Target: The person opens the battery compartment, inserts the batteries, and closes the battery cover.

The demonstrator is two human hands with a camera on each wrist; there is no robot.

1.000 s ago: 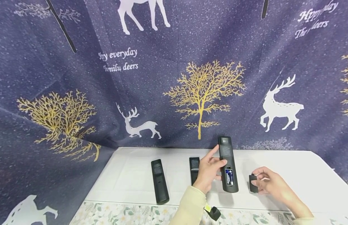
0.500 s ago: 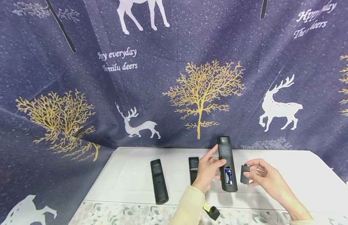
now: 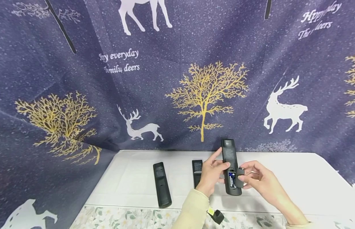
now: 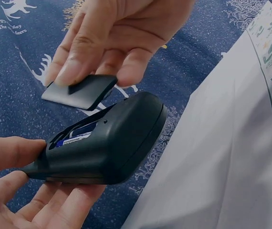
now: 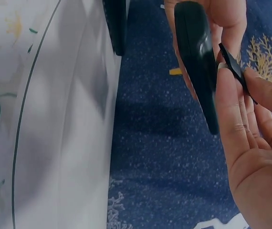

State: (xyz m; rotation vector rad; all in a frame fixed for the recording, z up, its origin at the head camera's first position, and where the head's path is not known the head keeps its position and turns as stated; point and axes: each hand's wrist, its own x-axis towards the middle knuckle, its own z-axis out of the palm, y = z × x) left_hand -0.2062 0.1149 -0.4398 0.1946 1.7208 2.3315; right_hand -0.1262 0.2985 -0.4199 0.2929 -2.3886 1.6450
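Note:
My left hand [image 3: 210, 173] grips a black remote control [image 3: 230, 154] by its side, back facing up, thumb on the back. Its battery compartment is uncovered, and blue-and-white batteries [image 3: 231, 180] lie inside. Between thumb and fingers, my right hand [image 3: 259, 178] pinches a black battery cover [image 3: 240, 178] at the compartment's right edge. The left wrist view shows this battery cover [image 4: 81, 92] tilted just above the opening, apart from the remote control [image 4: 112, 143]. In the right wrist view the cover [image 5: 234, 69] appears edge-on beside the remote control [image 5: 195, 52].
A second black remote [image 3: 162, 185] lies on the white tabletop [image 3: 131, 178] to the left. Another remote [image 3: 197, 170] is partly hidden behind my left hand. A small black object [image 3: 218, 217] with a yellow-green tab lies on the floral cloth [image 3: 123, 219] in front.
My right hand has moved left with the battery cover, from well right of the remote to over the edge of its battery compartment. My left hand and the remote have stayed nearly still.

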